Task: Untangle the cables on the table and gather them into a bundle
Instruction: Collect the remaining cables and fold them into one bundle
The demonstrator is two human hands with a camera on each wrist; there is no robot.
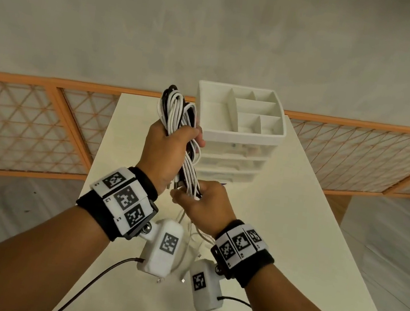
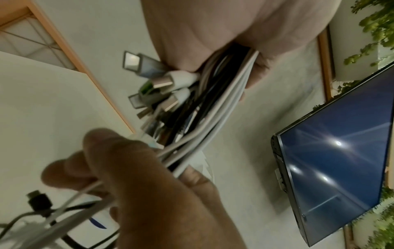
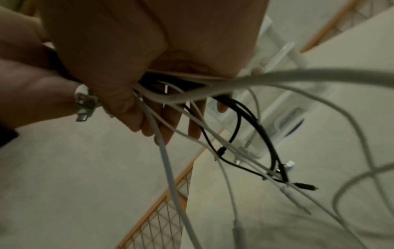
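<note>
The left hand [image 1: 166, 150] is wrapped round the middle of a bundle of white and black cables [image 1: 178, 109], fingers curled tight on it. The folded loops stand up above the fist, and the rest of the bundle runs down below it toward the right hand [image 1: 205, 202]. That hand sits just beneath and nearer, its fingers curled round the lower strands where they leave the left fist. The whole bundle is held up above the white table [image 1: 293, 233].

The left wrist view shows what the head view hides: a cluster of USB plugs [image 2: 162, 80] poking out beside the left palm, and a dark screen [image 2: 332, 168] on the wall. The right wrist view shows the loose tails [image 3: 245, 151], white and black, hanging from the right hand and trailing onto the table with small connectors at their ends.

Just right of the bundle and farther back stands a white drawer organiser [image 1: 238, 133], with open compartments on top. Orange-framed lattice panels [image 1: 18, 124] flank the table.
</note>
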